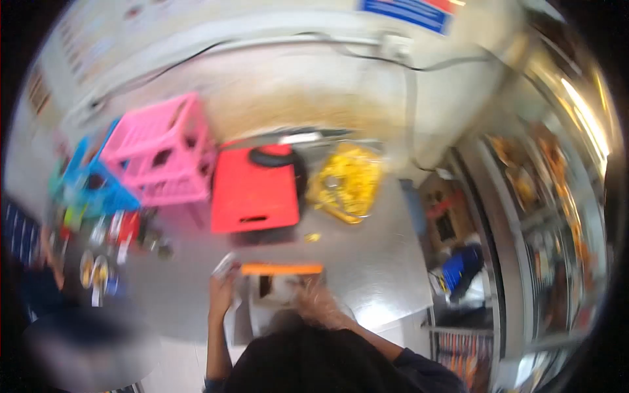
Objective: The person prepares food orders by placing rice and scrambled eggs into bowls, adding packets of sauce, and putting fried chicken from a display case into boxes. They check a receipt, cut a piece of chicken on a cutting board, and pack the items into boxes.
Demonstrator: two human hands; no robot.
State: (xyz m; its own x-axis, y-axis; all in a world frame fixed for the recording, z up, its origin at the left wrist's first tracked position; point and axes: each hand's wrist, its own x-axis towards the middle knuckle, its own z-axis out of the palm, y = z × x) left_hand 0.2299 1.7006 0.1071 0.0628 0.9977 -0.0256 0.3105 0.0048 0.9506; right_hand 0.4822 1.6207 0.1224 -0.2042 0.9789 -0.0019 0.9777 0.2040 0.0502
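Observation:
My left hand (221, 292) is raised at the table's near side, closed around a crumpled, whitish see-through piece of plastic (227, 264). My right hand (318, 304) wears a clear plastic glove and is over the right part of a pale, box-like thing (278, 292) with a dark brown patch inside. Motion smears its fingers, so their grip cannot be made out. Along the far side of that pale thing runs a bright orange edge (282, 269). My own head hides part of the area below.
Beyond my hands lie a red cutting board (255, 196), a container of yellow pieces (354, 180) and a stray yellow piece (312, 237). Pink (164, 157) and blue baskets (98, 187) stand left. Another person's arm (52, 259) shows at far left. Shelves (524, 249) stand right.

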